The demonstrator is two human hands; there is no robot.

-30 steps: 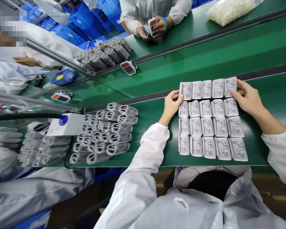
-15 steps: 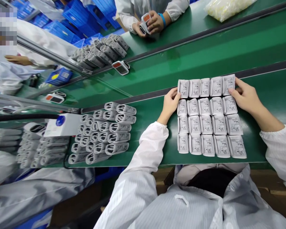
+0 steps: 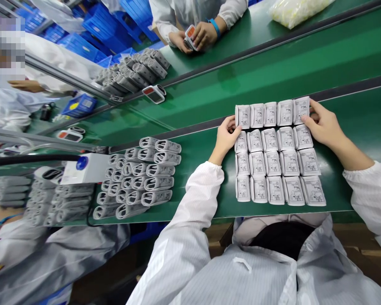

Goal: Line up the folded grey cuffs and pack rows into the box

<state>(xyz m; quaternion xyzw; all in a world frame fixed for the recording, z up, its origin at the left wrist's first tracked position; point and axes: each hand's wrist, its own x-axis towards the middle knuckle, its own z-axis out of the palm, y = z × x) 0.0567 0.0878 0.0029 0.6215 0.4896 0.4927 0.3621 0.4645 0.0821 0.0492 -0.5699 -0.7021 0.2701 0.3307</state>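
Observation:
Several folded grey cuffs with printed drawings (image 3: pixel 273 164) lie in rows on the green bench in front of me. The top row of cuffs (image 3: pixel 270 115) is pressed between my two hands. At its left end, my left hand (image 3: pixel 227 134) has thumb and fingers around the edge of the outermost cuff. My right hand (image 3: pixel 324 123) grips the right end, its thumb on the face of the last cuff. The lower rows lie just below, untouched by either hand.
Rolled cuffs (image 3: pixel 136 176) stand stacked on the left, beside a white box with a blue knob (image 3: pixel 82 163). Across the green belt (image 3: pixel 250 72), a person's hands hold a white device (image 3: pixel 189 37). Another device (image 3: pixel 154 93) lies at the belt's far edge.
The white devices on the belt have shifted left. The person opposite has tilted the device in their hands. A co-worker's hand has appeared at the far left. My hands keep their hold on the row.

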